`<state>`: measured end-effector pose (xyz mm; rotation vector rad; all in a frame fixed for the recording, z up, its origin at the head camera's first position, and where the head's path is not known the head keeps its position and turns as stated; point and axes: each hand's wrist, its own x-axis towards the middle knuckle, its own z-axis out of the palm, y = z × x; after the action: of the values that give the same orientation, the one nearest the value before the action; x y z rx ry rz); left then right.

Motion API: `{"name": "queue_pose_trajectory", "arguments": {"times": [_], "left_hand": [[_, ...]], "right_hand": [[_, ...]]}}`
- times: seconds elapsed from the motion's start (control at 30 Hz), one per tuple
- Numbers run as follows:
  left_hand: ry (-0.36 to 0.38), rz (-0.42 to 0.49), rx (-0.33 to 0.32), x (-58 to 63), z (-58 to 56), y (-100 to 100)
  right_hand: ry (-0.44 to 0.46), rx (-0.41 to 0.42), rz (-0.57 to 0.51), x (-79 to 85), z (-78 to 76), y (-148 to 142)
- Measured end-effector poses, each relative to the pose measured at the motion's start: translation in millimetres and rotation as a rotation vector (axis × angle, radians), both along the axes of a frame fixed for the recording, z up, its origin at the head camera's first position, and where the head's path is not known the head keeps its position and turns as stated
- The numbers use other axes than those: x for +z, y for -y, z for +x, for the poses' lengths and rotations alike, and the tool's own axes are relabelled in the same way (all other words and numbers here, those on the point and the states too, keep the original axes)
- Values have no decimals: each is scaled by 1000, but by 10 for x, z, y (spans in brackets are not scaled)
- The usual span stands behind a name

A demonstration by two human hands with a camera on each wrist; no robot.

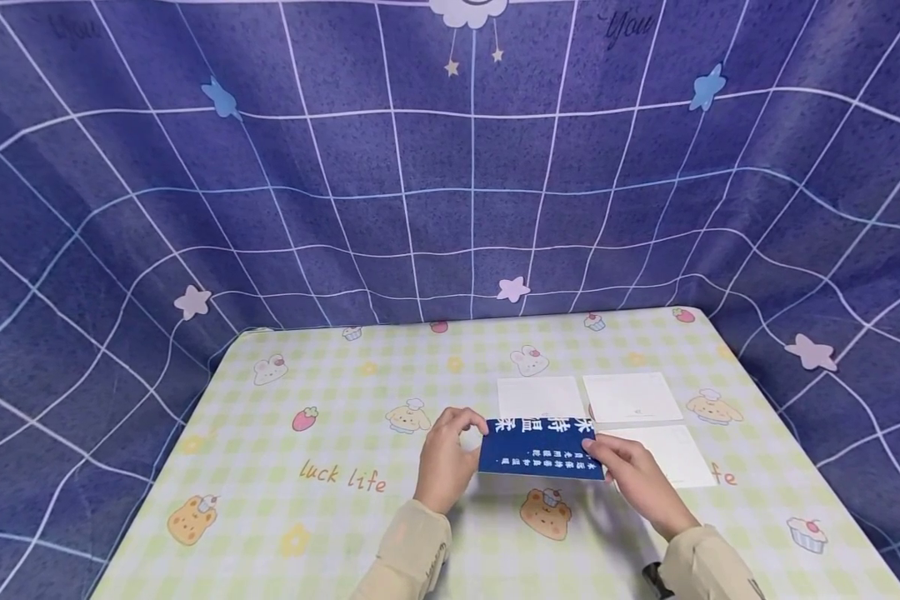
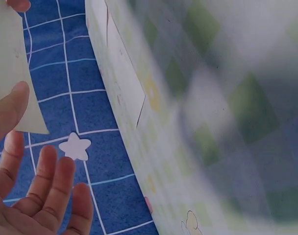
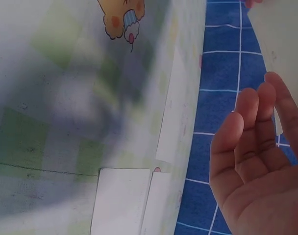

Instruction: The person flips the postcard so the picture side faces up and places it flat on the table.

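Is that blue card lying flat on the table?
No, the left hand and right hand hold the blue card up above the table.

One blue card (image 1: 543,452), three white cards (image 1: 633,396), two sets of fingers (image 2: 60,186), one tablecloth (image 1: 240,433), one curtain (image 1: 435,221)

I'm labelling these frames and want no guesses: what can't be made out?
Head: lower edge of the left white card, hidden by the blue card.
Head: part of the nearest white card, behind the right hand.
Head: print on the upper-right white card, too small.
Left wrist: blue card, cut off by left edge.
Right wrist: some tablecloth pattern, blurred.
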<state>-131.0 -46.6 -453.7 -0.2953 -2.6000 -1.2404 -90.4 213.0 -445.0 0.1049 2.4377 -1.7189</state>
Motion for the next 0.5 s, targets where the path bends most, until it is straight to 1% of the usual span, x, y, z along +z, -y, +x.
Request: {"name": "queue_pose_trajectory", "arguments": {"times": [0.17, 0.27, 0.43, 0.5], "left_hand": [[24, -63, 6, -7, 9, -4], [58, -81, -29, 10, 17, 5], [117, -96, -120, 50, 25, 12], [126, -106, -141, 62, 30, 17]], "right_hand": [[15, -27, -4, -16, -5, -8], [28, -36, -4, -23, -14, -14], [45, -50, 1, -46, -34, -29], [41, -52, 6, -51, -43, -29]]}}
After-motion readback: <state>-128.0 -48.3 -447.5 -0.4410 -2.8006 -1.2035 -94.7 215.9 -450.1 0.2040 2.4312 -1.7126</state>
